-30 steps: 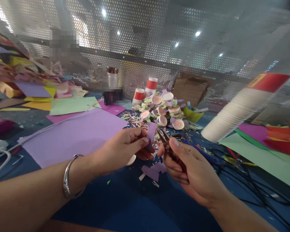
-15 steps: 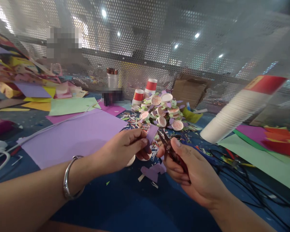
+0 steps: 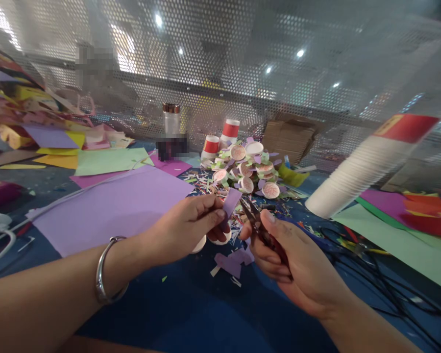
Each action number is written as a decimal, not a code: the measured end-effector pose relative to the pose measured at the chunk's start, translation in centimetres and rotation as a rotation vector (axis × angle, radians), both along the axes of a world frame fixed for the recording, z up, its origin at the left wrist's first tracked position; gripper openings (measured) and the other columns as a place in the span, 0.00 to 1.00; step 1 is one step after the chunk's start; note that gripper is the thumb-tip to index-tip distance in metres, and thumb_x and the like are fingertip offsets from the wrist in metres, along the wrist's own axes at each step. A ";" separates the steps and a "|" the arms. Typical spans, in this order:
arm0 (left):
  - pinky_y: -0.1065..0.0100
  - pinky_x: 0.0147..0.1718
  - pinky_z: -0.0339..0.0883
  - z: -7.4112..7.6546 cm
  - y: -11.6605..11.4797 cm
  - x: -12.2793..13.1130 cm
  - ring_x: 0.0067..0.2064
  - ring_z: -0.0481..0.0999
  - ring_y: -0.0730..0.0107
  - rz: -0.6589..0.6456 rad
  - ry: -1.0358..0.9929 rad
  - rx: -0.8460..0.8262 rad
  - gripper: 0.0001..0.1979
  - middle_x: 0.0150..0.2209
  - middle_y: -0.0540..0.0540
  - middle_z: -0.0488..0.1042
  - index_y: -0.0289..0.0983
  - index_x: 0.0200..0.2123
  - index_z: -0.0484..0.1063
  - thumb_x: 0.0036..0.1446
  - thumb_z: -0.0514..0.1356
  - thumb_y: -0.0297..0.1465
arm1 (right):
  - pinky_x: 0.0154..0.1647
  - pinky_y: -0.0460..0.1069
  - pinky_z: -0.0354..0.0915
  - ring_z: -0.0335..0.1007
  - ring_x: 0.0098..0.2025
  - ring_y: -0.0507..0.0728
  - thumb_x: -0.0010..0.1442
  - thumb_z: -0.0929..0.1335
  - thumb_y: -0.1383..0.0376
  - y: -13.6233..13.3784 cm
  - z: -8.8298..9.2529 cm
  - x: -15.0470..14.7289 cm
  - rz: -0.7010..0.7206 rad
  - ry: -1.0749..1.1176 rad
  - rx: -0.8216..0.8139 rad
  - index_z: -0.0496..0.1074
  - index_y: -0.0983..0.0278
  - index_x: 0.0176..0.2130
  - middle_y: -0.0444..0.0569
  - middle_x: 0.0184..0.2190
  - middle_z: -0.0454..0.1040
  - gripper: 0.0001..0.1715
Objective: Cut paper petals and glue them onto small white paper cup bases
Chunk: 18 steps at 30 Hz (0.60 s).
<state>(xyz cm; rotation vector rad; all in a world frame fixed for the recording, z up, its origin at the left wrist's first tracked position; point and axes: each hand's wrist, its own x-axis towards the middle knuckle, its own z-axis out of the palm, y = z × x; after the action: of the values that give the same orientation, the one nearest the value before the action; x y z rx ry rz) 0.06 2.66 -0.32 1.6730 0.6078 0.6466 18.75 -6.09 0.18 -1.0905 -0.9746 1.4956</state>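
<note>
My left hand (image 3: 191,223) pinches a small purple paper strip (image 3: 231,201) between thumb and fingers, its free end pointing up. Close by on the right, my right hand (image 3: 282,250) is wrapped round a pair of dark red scissors (image 3: 260,226). The scissor blades are slightly apart, with their tips beside the strip's right edge. Below the hands, purple paper scraps (image 3: 230,263) lie on the blue table (image 3: 191,314). White round pieces (image 3: 220,238) sit partly hidden behind my left fingers. A large purple sheet (image 3: 113,206) lies under and left of my left forearm.
Beyond the hands rises a heap of cut paper-cup pieces (image 3: 246,169) among paper shreds. A leaning stack of paper cups (image 3: 367,169) stands right, near black cables (image 3: 375,279). Coloured paper (image 3: 55,137) is piled left. A jar (image 3: 171,120) stands before the perforated metal screen (image 3: 220,73).
Almost nothing differs. The view has shifted very slightly; both hands keep the same hold on the strip and the scissors.
</note>
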 end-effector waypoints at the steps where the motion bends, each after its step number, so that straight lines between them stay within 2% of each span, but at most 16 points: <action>1: 0.70 0.37 0.72 0.0 0.0 0.0 0.34 0.79 0.73 0.001 0.008 0.001 0.11 0.33 0.48 0.76 0.35 0.35 0.69 0.70 0.53 0.32 | 0.14 0.41 0.35 0.38 0.15 0.42 0.60 0.73 0.49 0.0 0.0 0.0 -0.002 -0.002 -0.001 0.75 0.65 0.31 0.34 0.15 0.55 0.21; 9: 0.70 0.36 0.72 0.0 0.0 -0.1 0.34 0.79 0.72 -0.013 0.031 0.053 0.11 0.32 0.48 0.76 0.36 0.35 0.69 0.69 0.53 0.33 | 0.13 0.40 0.35 0.38 0.15 0.42 0.60 0.72 0.45 0.0 0.0 0.0 0.005 -0.010 -0.003 0.75 0.65 0.31 0.34 0.16 0.55 0.25; 14: 0.69 0.35 0.68 0.6 -0.4 -0.6 0.35 0.78 0.70 0.020 0.224 0.322 0.10 0.32 0.49 0.76 0.37 0.37 0.70 0.69 0.51 0.33 | 0.14 0.40 0.35 0.38 0.15 0.42 0.62 0.71 0.44 -0.3 -0.1 0.1 0.004 -0.007 0.006 0.76 0.65 0.33 0.34 0.16 0.54 0.26; 18: 0.70 0.34 0.64 1.0 -0.6 -0.7 0.34 0.75 0.72 0.018 0.291 0.466 0.10 0.32 0.50 0.76 0.38 0.34 0.69 0.68 0.51 0.30 | 0.14 0.41 0.34 0.37 0.15 0.43 0.62 0.71 0.46 -0.2 -0.1 0.1 0.017 -0.007 0.001 0.75 0.65 0.31 0.34 0.15 0.53 0.25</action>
<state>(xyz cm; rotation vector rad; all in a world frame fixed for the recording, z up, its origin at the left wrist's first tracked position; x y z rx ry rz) -0.64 2.11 0.64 2.2249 0.7161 0.5903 18.88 -6.33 0.09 -1.0898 -0.9915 1.5058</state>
